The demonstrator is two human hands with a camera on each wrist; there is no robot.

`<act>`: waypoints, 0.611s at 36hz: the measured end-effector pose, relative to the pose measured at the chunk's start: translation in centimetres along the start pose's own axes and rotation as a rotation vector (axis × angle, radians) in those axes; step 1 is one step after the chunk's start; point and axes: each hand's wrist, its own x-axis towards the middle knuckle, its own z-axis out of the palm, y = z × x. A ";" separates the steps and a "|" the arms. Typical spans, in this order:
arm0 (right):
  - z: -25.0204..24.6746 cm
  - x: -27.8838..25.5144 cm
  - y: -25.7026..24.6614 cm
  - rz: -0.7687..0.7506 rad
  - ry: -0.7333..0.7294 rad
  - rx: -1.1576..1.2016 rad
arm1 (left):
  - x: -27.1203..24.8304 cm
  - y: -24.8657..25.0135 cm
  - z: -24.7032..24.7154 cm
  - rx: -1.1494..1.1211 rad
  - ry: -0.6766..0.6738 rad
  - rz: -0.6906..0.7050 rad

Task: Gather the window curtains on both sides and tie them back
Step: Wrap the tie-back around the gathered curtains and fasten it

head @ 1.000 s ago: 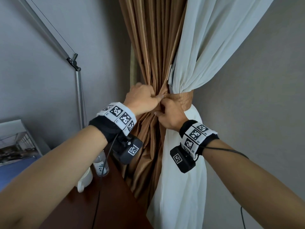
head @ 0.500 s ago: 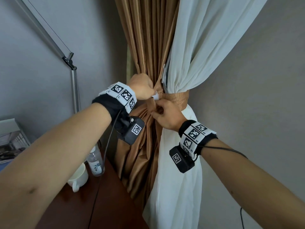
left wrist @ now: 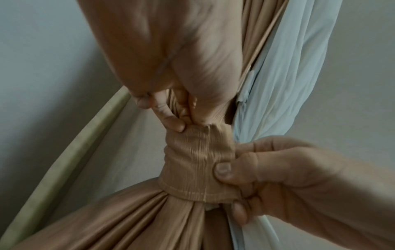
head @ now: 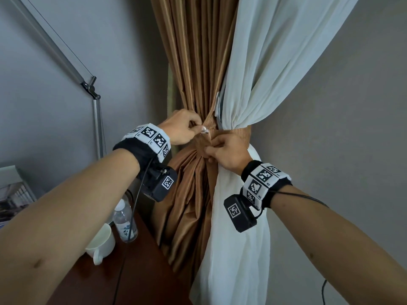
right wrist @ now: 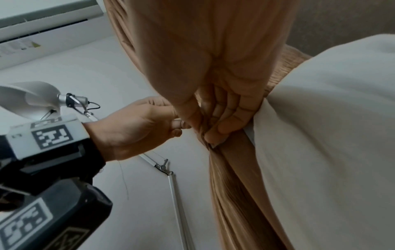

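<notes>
A brown curtain [head: 198, 62] and a white sheer curtain [head: 264, 73] hang bunched together, and a ribbed brown tieback band [head: 237, 134] goes round both. My left hand [head: 198, 128] pinches the band's left end at its top edge, where a small white piece [head: 204, 130] shows at the fingertips. My right hand [head: 211, 148] pinches the band's lower front edge. In the left wrist view the band [left wrist: 196, 162] sits tight round the folds, with the left fingers [left wrist: 173, 122] above it and the right hand's thumb [left wrist: 223, 169] pressed on its right side. The right wrist view shows the right fingers [right wrist: 222, 128] curled into the fabric.
A wooden desk [head: 136, 271] stands at the lower left with a water bottle [head: 124, 223] and a white cup [head: 102, 243] close under my left arm. A metal lamp arm [head: 97, 128] rises against the grey wall. A wall air conditioner [right wrist: 42, 25] shows in the right wrist view.
My left hand has gone from a fist on the band to a fingertip pinch at its top edge, and the white piece now shows. My right hand has stayed on the band.
</notes>
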 end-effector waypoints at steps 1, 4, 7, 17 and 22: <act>0.0 0.0 0.1 0.037 0.037 0.071 | 0.1 -0.1 -0.1 0.003 -0.012 -0.002; -0.2 -0.2 0.1 0.117 0.123 0.235 | 0.3 -0.3 -0.3 0.010 -0.036 -0.019; -0.7 0.1 -0.2 0.149 0.127 0.233 | 0.5 -0.3 -0.4 0.011 -0.065 -0.045; -0.9 0.9 0.4 0.004 0.098 -0.135 | 0.5 -0.1 0.2 0.077 -0.055 -0.069; -1.7 1.2 -0.2 -0.120 0.094 -0.560 | 1.1 0.0 1.4 0.041 -0.003 -0.132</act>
